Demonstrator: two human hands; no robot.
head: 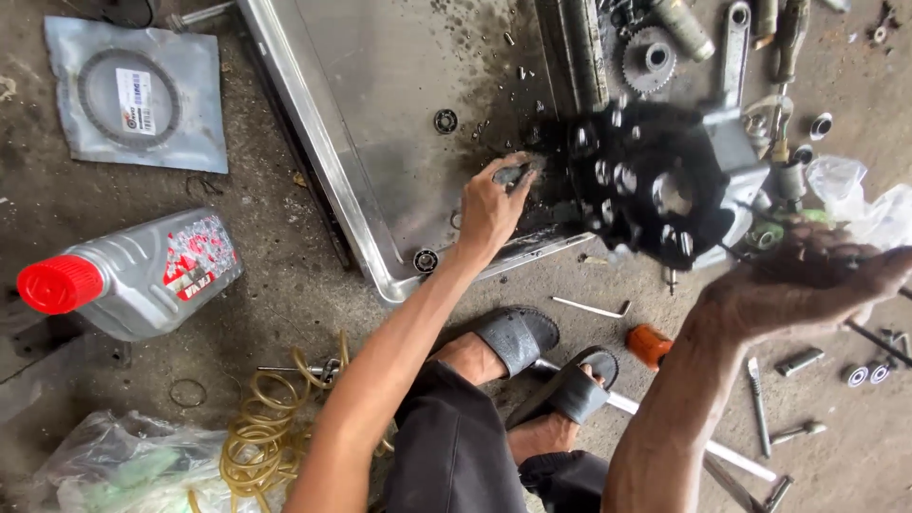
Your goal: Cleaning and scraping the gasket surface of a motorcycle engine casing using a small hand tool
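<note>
where the metal tray [313,133] lies on the floor: oily engine part [665,185] at its right end, black with grease
left hand [494,204]: closed on a small dark piece [513,174], over the tray
right hand [807,275]: open, greasy, beside the part
done: part stripped, gear [649,59] and bearings out
left: cleaning unfinished
hidden: the small piece, mostly covered
</note>
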